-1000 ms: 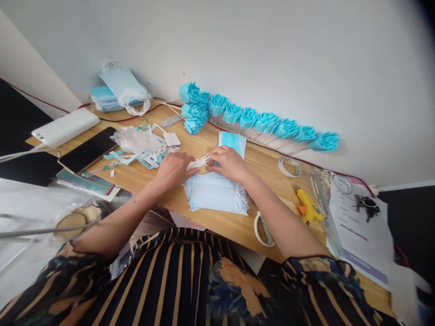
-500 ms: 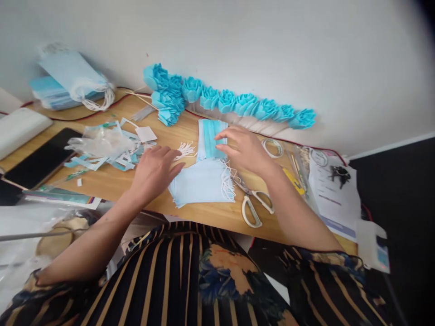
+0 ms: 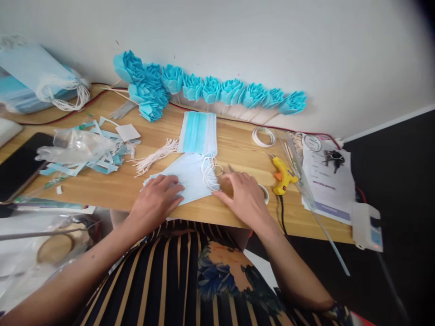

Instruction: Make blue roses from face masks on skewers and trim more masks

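A stack of pale blue face masks (image 3: 188,174) lies near the table's front edge, its white ear loops (image 3: 210,174) gathered at the right end. Flat on the left part of this stack rests my left hand (image 3: 156,195), fingers spread. My right hand (image 3: 245,197) is at the stack's right side, thumb and fingers apart, with its thumb by the loops. Beneath it the scissors (image 3: 264,194) are mostly covered. Beyond the stack lie more masks, with brighter blue pleats (image 3: 197,132). A bundle of cut white cords (image 3: 157,156) lies left of them.
Blue paper-like flowers (image 3: 210,89) on sticks line the wall. Blue scraps and clear plastic (image 3: 78,147), plus a black phone (image 3: 25,165), lie at left. On the right are a tape roll (image 3: 263,136), a yellow glue gun (image 3: 283,176), papers (image 3: 328,185) and keys (image 3: 335,159).
Both hands have come nearer the table's front edge, the left onto the mask stack, the right away from the brighter masks to the loops. The view has shifted right, and the glue gun now shows fully.
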`<state>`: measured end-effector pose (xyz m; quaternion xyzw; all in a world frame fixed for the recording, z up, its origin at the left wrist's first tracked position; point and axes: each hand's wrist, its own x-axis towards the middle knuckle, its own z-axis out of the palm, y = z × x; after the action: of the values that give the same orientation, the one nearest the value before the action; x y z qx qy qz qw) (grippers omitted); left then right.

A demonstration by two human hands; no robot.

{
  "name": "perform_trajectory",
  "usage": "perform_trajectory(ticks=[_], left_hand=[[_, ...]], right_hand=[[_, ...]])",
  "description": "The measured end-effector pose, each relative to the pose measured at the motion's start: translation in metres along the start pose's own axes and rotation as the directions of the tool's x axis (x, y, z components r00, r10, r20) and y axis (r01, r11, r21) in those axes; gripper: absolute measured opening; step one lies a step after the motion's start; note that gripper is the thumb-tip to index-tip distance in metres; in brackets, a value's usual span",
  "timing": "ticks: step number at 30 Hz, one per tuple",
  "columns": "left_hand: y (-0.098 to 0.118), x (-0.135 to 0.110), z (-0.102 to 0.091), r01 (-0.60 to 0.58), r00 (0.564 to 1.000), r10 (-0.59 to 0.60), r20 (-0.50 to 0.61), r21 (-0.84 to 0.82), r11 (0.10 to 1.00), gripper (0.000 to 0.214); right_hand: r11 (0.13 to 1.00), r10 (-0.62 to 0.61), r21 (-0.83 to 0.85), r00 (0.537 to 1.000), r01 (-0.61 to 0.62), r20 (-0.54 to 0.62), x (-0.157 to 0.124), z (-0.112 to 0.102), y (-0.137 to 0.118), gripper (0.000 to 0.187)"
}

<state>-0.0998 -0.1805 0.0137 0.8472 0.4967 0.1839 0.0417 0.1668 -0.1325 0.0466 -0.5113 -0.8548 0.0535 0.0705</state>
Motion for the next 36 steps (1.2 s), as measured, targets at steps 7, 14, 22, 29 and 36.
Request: perform_trajectory(ticks=[7,14,22,29,36], left_hand=[[0.006,-0.013,0.001,0.128,0.991,-0.128,0.031,-0.022,0.992,0.02],[0.001,-0.012,-0.008,0.056,0.998,-0.052,0.04,-0.111,0.992,0.019],[-0.024,0.031,-0.019,0.264,0.963,-0.268,0.018,0.123,0.957,0.031],[-0.021,0.045,-0.005,0.224,0.963,-0.242,0.121,0.147,0.964,0.036],[-0.015,0.036,-0.004,0.157,0.975,-0.159,0.157,0.025,0.987,0.02]], right_hand=[[1.0,0.011,0.014,0.996,-0.01,-0.084,-0.048,0.018,0.026,0.052],[0.988,0.127,-0.064,0.968,-0.143,-0.215,-0.029,0.024,0.019,0.045],[0.871,-0.457,0.186,0.889,0.455,-0.034,0.0,0.006,-0.04,0.024],[0.874,-0.424,0.236,0.904,0.425,-0.059,-0.002,0.027,-0.038,0.023],[0.851,-0.337,0.34,0.913,0.4,-0.23,-0.009,0.032,-0.027,0.028]])
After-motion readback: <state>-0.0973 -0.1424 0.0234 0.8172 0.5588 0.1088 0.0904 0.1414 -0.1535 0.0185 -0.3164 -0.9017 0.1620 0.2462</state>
